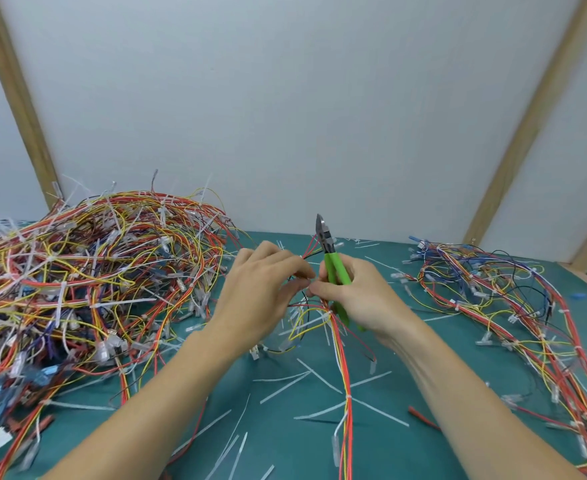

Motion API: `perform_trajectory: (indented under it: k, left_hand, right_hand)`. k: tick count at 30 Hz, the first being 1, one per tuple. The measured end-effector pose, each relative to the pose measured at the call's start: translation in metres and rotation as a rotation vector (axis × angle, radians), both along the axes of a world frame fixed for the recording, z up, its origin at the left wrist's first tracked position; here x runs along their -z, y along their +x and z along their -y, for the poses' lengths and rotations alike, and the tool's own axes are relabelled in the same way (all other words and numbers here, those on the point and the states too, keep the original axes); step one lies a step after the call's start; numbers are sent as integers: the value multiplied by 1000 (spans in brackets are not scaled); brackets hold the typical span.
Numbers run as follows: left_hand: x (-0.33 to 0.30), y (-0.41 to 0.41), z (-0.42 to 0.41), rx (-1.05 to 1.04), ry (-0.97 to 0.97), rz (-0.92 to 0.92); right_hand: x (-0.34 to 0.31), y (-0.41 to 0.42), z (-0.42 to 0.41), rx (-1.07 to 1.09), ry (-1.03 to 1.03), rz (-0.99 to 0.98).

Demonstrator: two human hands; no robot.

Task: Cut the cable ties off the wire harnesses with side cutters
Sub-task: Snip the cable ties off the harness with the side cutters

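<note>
A: Wire harness (344,368) first: where is the one you're working on?

B: It hangs from your two hands over the middle of the green counter (285,452), its red, orange and yellow strands trailing toward you. Your left hand (264,292) has its fingers curled onto the wires at the top of the bundle. Your right hand (357,292) is wrapped round the green handles of the side cutters (333,268), whose blades point up and away, clear of the wires.

A: So you aren't cutting yet?

B: Seemingly not. You look to be sorting strands to find a tie. One white cable tie (348,396) sits lower on the trunk, another near your right palm.

A: How should you do it well?

B: Pull the tie's loop proud of the wires with your left fingertips, tip the cutters down, and slide only one blade under the strap. Nip the plastic, never the insulation.

A: And afterwards?

B: The uncut heap (87,278) lies at your left, the other harnesses (513,306) at your right; cut tie scraps (314,375) litter the counter between.
</note>
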State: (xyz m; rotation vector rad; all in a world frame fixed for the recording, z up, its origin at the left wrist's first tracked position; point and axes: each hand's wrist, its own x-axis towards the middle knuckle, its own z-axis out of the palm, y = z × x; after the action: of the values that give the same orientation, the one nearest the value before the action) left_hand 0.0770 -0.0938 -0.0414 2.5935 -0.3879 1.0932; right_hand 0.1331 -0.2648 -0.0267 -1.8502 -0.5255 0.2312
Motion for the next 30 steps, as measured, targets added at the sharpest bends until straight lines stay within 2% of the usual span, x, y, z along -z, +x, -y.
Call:
perform_trajectory:
  k: [2, 5, 9, 11, 13, 16, 19, 23, 27, 30]
  left_hand:
    - [-2, 1, -8, 42, 21, -88]
    - [-2, 2, -14, 69, 45, -167]
    - [3, 4, -14, 154, -120, -168]
    - [6, 5, -15, 200, -174, -177]
    - [11, 6, -14, 233, -214, -206]
    - [15, 6, -15, 254, -333, -304]
    - [14, 8, -15, 244, -376, -355]
    - [13, 7, -12, 231, -553, -372]
    - [14, 6, -10, 207, -634, -419]
    - [15, 6, -9, 181, -595, -401]
  right_hand:
    - [-1, 1, 3, -29, 21, -50]
    - [-1, 4, 6, -84, 123, -248]
    - [5, 6, 9, -195, 322, -536]
    - [8, 6, 11, -228, 357, -588]
    - [9, 8, 14, -243, 193, -475]
    - [-7, 11, 23, -154, -257, -34]
    - [-33, 10, 38, -69, -522, 193]
    - [-55, 5, 57, -35, -789, 300]
    - [-58, 1, 58, -60, -819, 311]
    - [-56, 0, 53, -82, -820, 289]
